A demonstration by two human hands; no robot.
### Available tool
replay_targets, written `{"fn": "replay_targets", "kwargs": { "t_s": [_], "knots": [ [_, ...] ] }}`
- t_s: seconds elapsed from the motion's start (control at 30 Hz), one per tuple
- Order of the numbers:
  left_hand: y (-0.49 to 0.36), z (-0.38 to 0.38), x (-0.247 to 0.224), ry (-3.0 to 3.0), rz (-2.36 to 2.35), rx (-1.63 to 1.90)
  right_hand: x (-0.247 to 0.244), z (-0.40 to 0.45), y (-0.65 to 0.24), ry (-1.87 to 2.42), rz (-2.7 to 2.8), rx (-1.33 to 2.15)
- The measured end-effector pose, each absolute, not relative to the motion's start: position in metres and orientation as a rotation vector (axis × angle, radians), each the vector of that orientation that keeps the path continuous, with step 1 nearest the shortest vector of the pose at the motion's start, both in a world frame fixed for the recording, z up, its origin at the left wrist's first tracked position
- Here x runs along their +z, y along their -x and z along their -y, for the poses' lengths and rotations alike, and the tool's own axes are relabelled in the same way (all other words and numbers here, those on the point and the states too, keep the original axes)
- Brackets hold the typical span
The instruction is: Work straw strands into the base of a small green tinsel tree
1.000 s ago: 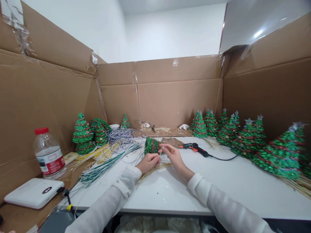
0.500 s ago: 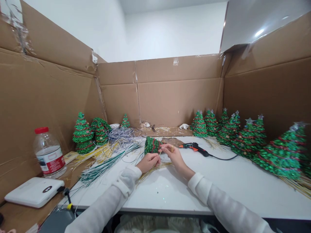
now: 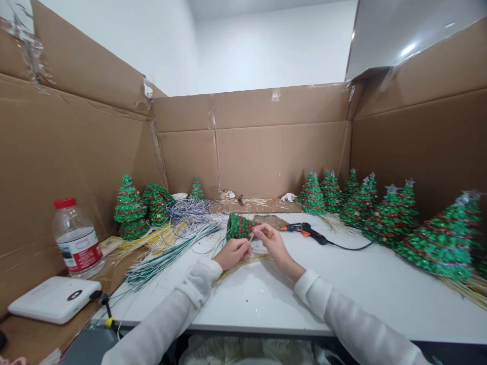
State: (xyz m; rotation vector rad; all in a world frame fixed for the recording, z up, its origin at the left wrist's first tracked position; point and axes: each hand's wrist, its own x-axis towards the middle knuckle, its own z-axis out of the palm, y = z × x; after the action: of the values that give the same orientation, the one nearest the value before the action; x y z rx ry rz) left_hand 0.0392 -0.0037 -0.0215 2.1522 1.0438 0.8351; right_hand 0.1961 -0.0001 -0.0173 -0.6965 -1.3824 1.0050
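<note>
Green, the tree is laid sideways toward the table's far edge. A strand is narrowly pinched by the left hand and the right hand. Almost no shift is noted; the same step is judged underway.

A thin strand was pinched at the fingertips of the left hand and the right hand. Just beside them, at eleven o'clock, a green tree piece was seen turned on its side over the white counter, and tan strands were laid toward seven. A black-and-orange glue gun was placed between two and three o'clock, and green trees, several star-topped, were grouped farther out toward three. Teal wires were spread at nine, a purple tangle was heaped at ten, and a red-capped bottle was set well apart at nine. Cardboard was stood at twelve.
</note>
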Motion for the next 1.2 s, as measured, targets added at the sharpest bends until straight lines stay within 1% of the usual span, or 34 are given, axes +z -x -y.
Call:
{"fn": "replay_targets", "kwargs": {
  "t_s": [0.4, 0.73, 1.2],
  "knots": [
    [-0.0391, 0.0025, -0.0217, -2.143, -1.036, 0.851, -0.0162, 0.0013, -0.1979, 0.752, 1.358, 0.975],
    [-0.0386, 0.0026, -0.0223, -2.138, -0.999, 0.878, -0.0157, -0.0012, -0.1983, 0.759, 1.293, 1.047],
    [-0.0388, 0.0051, -0.0187, -2.214, -1.096, 0.866, -0.0131, -0.0011, -0.2025, 0.784, 1.278, 0.946]
  ]
}}
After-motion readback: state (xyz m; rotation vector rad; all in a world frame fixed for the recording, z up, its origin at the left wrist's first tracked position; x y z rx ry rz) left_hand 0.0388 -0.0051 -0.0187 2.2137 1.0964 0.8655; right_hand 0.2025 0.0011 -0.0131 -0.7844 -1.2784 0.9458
